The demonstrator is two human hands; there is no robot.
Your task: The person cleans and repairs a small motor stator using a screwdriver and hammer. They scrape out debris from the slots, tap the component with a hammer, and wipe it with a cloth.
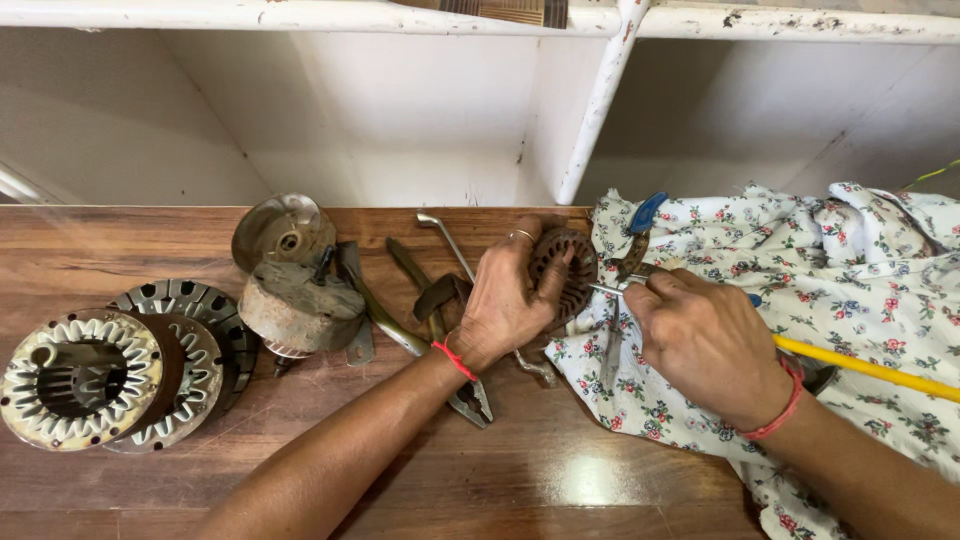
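Head view, near to far. Nearest: bare brown wooden surface (520,480), forearms crossing it from the lower edge. Left hand (500,300), red thread at the wrist, fingers wrapped around a small round rusty slotted core (562,270), held upright at the edge of the floral cloth (850,290). Right hand (705,345), red thread likewise, fingers closed on a yellow-handled screwdriver (860,368), metal shaft (612,289) touching the core's right side. Pliers (470,398) lying under the left wrist; blue-handled pliers (632,240) on the cloth beyond the core. Left of centre: stacked round toothed stators (95,375), a worn cylindrical block (300,305), a domed metal cover (283,232), flat bars and a bent rod (445,240). Farthest: white shelving (600,110). Progress, as judged: several parts already lying separate at the left; core in hand, being worked with the tool, apparently unfinished.
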